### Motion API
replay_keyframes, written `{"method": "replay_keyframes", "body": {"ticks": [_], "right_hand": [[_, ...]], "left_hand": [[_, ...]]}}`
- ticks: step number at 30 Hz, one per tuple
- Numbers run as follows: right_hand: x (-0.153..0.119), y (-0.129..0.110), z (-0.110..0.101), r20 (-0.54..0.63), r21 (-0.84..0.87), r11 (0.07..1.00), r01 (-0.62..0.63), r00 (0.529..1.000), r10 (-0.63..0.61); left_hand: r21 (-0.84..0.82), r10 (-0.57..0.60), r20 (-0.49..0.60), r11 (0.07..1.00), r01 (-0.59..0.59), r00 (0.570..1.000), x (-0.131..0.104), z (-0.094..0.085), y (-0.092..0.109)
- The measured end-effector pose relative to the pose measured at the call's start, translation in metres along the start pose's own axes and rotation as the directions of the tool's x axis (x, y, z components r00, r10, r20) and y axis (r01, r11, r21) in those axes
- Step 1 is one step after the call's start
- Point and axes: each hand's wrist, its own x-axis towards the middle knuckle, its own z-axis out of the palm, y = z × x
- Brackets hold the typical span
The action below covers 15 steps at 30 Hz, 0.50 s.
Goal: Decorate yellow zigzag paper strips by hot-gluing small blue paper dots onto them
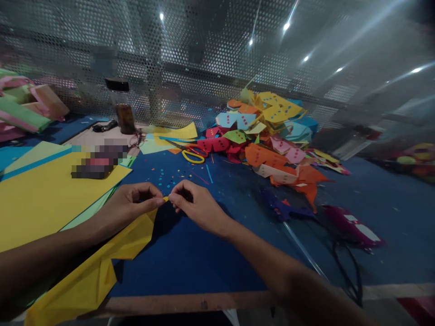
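Note:
A long folded piece of yellow paper (134, 235) hangs from my fingers, with notched edges and creases, reaching down to the lower left past the table edge. My left hand (131, 203) is closed in a pinch on its upper end. My right hand (195, 201) meets it fingertip to fingertip, pinching the small yellow tip that shows between the two. Just beyond my hands lie scissors (193, 157) with red and yellow handles, and small paper scraps are scattered on the blue table surface (204, 262).
Yellow sheets (30, 199) lie at left, a phone-like blurred object (98, 160) on them. Behind stands a jar of dark liquid (125, 117). A heap of colourful cut paper (268, 154) fills the back. Right are a blue glue gun (285, 208) and a purple item (351, 226) with cord.

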Motion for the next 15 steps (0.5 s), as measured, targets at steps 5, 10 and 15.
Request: {"method": "replay_keyframes", "body": {"ticks": [5, 10, 15], "right_hand": [[-0.0001, -0.0012, 0.0, 0.002, -0.014, 1.0, -0.002, 1.0, 0.002], [0.0005, 0.0003, 0.0004, 0.004, -0.013, 1.0, 0.009, 1.0, -0.008], [0.0023, 0.0031, 0.001, 0.011, -0.022, 1.0, -0.005, 1.0, 0.005]], "left_hand": [[-0.004, 0.004, 0.002, 1.0, -0.004, 1.0, 0.0, -0.0005, 0.0009], [0.001, 0.0, 0.005, 1.0, 0.0, 1.0, 0.0001, -0.0012, -0.0002], [0.025, -0.018, 0.005, 1.0, 0.018, 1.0, 0.0, -0.0012, -0.0006]]}}
